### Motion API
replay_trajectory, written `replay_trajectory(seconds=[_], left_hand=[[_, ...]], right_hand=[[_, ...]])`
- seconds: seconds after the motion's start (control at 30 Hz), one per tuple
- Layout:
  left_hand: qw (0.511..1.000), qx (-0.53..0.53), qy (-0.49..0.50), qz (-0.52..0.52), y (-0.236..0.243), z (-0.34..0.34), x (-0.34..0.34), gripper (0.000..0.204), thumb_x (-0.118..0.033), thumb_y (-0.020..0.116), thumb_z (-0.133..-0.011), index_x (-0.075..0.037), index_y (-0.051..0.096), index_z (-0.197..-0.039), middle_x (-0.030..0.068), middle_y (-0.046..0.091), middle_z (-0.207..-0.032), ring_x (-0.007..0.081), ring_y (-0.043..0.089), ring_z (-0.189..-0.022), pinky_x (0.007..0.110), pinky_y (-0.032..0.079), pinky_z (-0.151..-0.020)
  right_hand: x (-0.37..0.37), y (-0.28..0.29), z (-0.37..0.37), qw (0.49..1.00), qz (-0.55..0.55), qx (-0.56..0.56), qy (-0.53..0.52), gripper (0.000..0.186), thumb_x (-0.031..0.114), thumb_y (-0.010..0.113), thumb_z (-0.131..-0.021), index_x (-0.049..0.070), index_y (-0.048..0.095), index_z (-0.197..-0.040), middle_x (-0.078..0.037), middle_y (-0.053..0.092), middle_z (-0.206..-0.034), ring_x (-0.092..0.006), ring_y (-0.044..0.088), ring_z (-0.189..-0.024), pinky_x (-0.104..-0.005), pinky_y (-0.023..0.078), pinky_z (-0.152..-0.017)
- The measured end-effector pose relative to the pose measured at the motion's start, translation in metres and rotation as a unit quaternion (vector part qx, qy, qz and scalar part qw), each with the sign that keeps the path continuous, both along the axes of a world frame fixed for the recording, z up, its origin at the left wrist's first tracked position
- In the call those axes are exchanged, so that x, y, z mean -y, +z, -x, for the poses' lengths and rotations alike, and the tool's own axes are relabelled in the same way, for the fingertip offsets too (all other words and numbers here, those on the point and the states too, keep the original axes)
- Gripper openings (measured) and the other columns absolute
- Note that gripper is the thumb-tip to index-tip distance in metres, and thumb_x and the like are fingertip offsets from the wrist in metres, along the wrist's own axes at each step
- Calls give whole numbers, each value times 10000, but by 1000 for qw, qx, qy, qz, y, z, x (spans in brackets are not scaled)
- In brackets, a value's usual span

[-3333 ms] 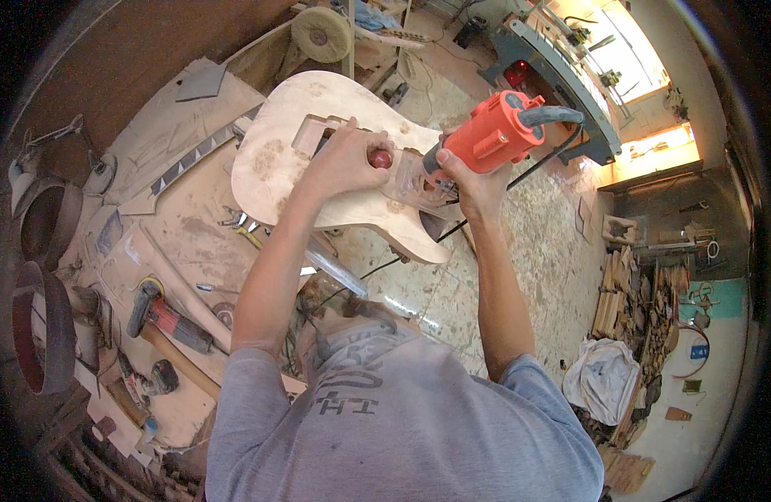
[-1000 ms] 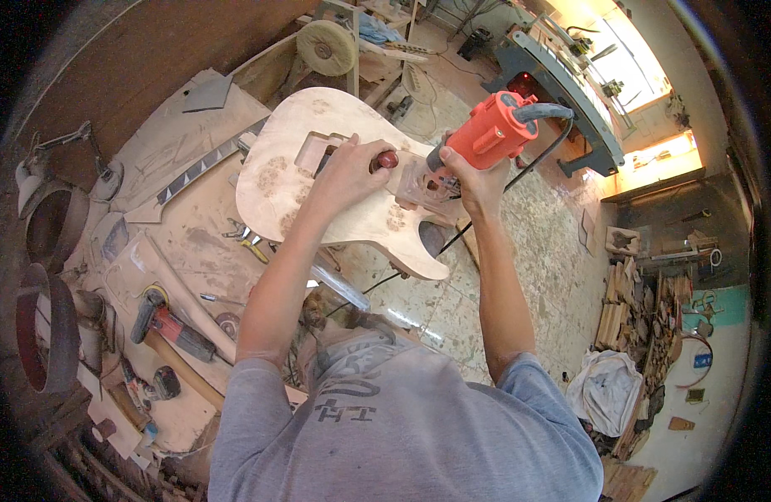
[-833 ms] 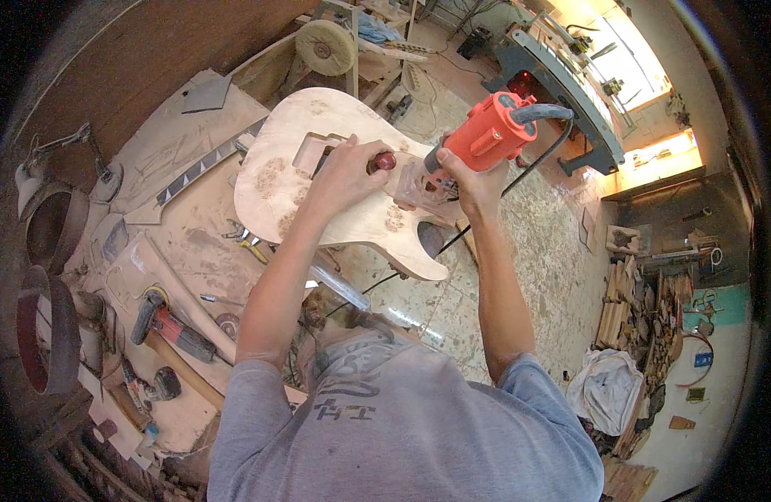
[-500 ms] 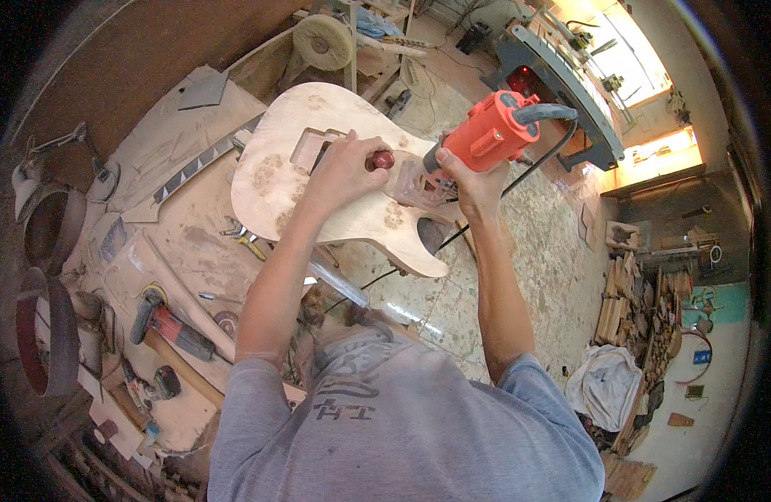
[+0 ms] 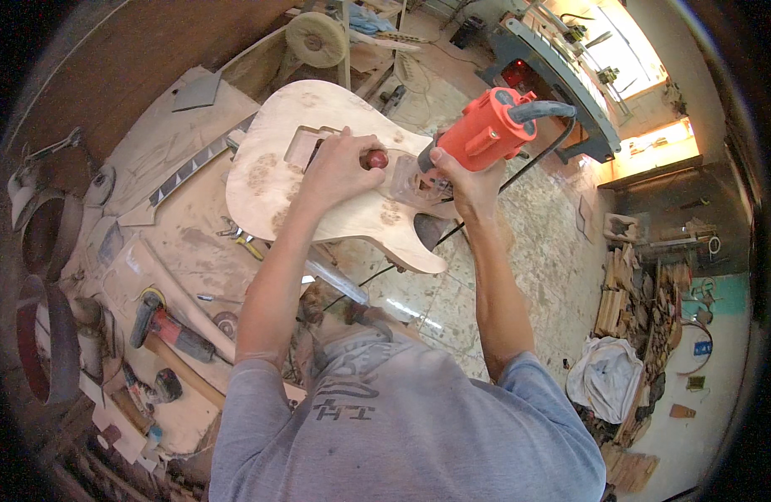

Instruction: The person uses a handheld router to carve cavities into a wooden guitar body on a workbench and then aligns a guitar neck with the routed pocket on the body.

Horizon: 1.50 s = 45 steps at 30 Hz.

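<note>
A pale wooden electric guitar body (image 5: 256,188) with cut-out cavities and brown burl patches lies in front of me, overhanging the bench edge. On its right part stands a red handheld trim router (image 5: 479,132) with a clear base plate (image 5: 409,186). My right hand (image 5: 476,182) is wrapped round the lower part of the router's motor housing. My left hand (image 5: 339,171) is closed on the dark red knob (image 5: 376,160) of the base, beside a cavity in the wood. The cutting bit cannot be made out.
The dusty bench (image 5: 189,230) at left bears an angle grinder (image 5: 172,325), pliers (image 5: 243,238) and an inlaid guitar neck (image 5: 193,171). The router's black cable (image 5: 532,167) runs past my right hand. A grey machine (image 5: 561,88) stands far right; wood offcuts (image 5: 624,293) are stacked at right.
The whole view has shifted slightly. Both hands keep their hold on the router, which stays at nearly the same place on the guitar body.
</note>
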<state>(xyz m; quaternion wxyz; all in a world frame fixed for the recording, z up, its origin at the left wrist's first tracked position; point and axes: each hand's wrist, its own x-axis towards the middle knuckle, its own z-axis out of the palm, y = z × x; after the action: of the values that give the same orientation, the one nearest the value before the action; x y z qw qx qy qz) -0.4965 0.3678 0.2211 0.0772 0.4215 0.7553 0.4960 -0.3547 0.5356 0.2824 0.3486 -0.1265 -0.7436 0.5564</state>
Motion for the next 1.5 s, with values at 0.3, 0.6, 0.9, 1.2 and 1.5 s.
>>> replay_trajectory(seconds=[0.3, 0.6, 0.9, 1.2, 1.5], left_hand=[[999, 26, -20, -13, 1, 1, 0, 210, -157, 702, -753, -26, 760, -908, 149, 737, -734, 358, 694, -664, 499, 290, -1278], [999, -12, -3, 34, 6, 0, 3, 312, -177, 709, -722, -54, 793, -996, 175, 776, -884, 354, 739, -813, 399, 503, -1098], [999, -11, -10, 42, 7, 1, 2, 295, -174, 721, -711, -61, 793, -974, 175, 783, -911, 386, 738, -827, 428, 365, -1239], [999, -6, -33, -2, 4, 0, 4, 195, -130, 697, -719, -41, 756, -882, 146, 748, -761, 353, 695, -680, 512, 251, -1291], [999, -12, -42, -28, 3, -1, 5, 137, -108, 684, -723, -55, 733, -840, 106, 719, -695, 330, 662, -618, 579, 191, -1299]], right_hand=[[8, 6, -4, 1000, -2, 19, 0, 756, 139, 911, -752, 39, 518, -1390, -73, 706, -1099, -186, 693, -1022, -361, 583, -898], [5, 0, -5, 999, -30, 15, -26, 664, 208, 918, -724, 33, 615, -1288, -54, 717, -1089, -178, 706, -991, -356, 589, -879], [8, 0, -7, 999, -38, 12, -25, 713, 222, 919, -704, 39, 601, -1315, -45, 687, -1130, -173, 682, -1010, -356, 570, -910], [11, 1, -12, 999, -22, 25, -22, 706, 216, 933, -715, 46, 614, -1322, -34, 691, -1129, -157, 680, -998, -338, 564, -902], [5, -6, -15, 995, -90, 28, -23, 712, 205, 916, -761, 17, 538, -1335, -82, 704, -1101, -193, 701, -1014, -359, 604, -861]])
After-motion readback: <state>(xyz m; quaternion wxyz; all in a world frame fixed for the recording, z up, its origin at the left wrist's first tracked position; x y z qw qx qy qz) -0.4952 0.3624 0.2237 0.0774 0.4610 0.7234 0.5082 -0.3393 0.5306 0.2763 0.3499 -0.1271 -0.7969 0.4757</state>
